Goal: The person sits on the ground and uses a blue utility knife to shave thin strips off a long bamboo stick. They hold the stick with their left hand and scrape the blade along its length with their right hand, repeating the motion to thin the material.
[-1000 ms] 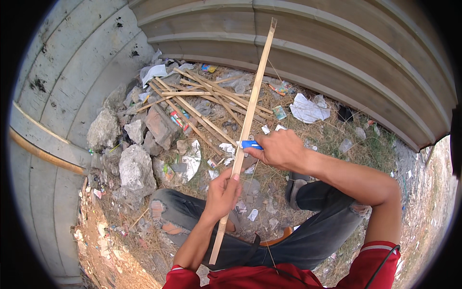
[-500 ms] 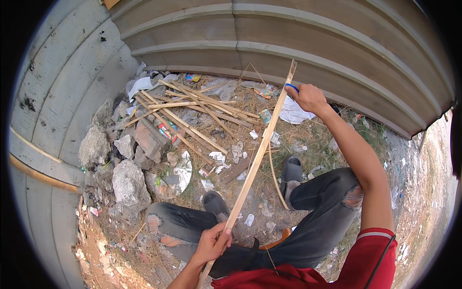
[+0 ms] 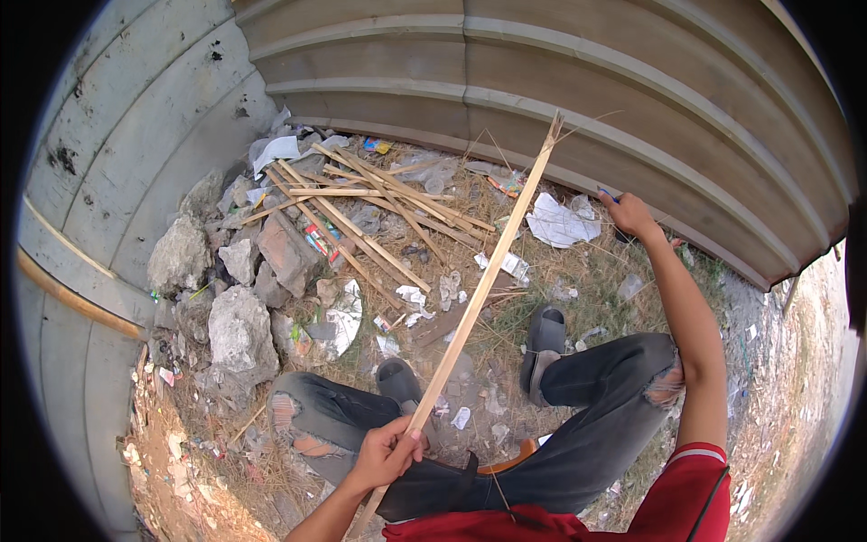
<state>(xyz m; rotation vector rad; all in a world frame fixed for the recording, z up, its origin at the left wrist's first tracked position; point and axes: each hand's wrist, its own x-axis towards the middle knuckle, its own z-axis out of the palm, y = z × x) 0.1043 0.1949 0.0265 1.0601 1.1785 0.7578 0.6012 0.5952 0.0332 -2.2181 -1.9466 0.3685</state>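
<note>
A long pale strip of split wood or bamboo (image 3: pixel 484 298) slants from my lap up toward the metal wall. My left hand (image 3: pixel 388 449) is closed around its near part, over my left thigh. The strip's far end is ragged, with thin slivers sticking out. To the right of that end, my right hand (image 3: pixel 630 217) is closed on a small blue tool (image 3: pixel 614 195). Most of the tool is hidden by the fingers, so its kind does not show. It is apart from the strip.
Several similar strips (image 3: pixel 397 203) lie heaped on littered dry grass, beside rough rocks (image 3: pixel 242 334) at the left. A brown corrugated metal wall (image 3: pixel 578 90) closes off the far side, a grey wall (image 3: pixel 117 172) the left. White paper (image 3: pixel 560 221) lies near my right hand.
My right hand has moved off the strip, to the right and nearer me, with the blue tool. The thin curved sliver hanging beside the strip is gone from there. My left hand keeps its hold.
</note>
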